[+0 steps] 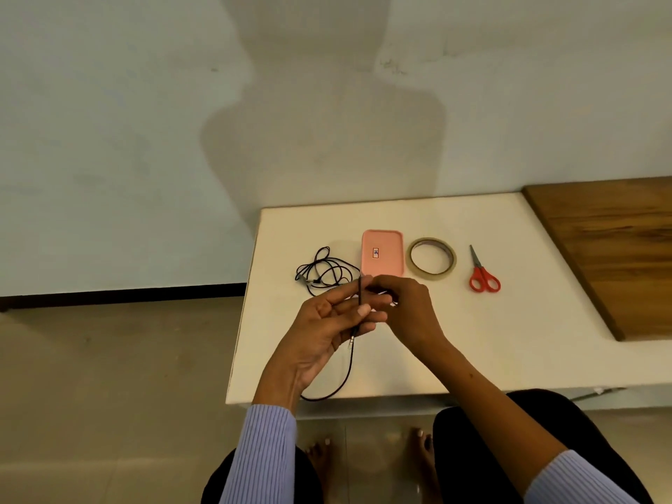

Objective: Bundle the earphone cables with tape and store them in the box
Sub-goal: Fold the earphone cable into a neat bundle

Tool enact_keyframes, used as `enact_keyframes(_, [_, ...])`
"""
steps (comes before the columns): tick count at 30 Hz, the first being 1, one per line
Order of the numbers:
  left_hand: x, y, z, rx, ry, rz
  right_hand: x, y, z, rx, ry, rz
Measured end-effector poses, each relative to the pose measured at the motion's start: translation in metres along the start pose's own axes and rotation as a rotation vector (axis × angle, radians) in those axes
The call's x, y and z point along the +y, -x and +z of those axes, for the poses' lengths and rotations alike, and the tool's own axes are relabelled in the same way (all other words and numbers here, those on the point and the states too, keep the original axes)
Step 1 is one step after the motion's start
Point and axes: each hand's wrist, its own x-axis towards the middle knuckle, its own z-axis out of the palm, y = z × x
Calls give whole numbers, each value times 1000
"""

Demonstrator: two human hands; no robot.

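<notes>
A black earphone cable point(322, 272) lies in a loose tangle on the white table point(509, 321), left of a pink box point(382, 253). One strand of it runs up across my left hand point(327, 329), whose thumb and fingers hold it; a loop hangs below that hand to the table's front edge. My right hand point(403, 307) pinches the same cable beside the left fingertips. A roll of clear tape point(431, 259) lies flat to the right of the box.
Red-handled scissors point(482, 272) lie to the right of the tape. A wooden board point(618, 249) covers the table's far right. The table's left edge drops to a tiled floor, with a wall behind. My knees and bare feet show below the front edge.
</notes>
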Motion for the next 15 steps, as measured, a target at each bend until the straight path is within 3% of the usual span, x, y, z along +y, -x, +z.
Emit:
enact_keyframes(5, [-3, -11, 0, 10, 92, 36, 2, -4, 9, -119, 168, 82])
enact_keyframes(9, [-3, -16, -1, 46, 97, 57, 1, -1, 13, -253, 160, 56])
enact_keyframes(15, [-6, -22, -5, 183, 57, 33, 14, -3, 11, -287, 355, -92])
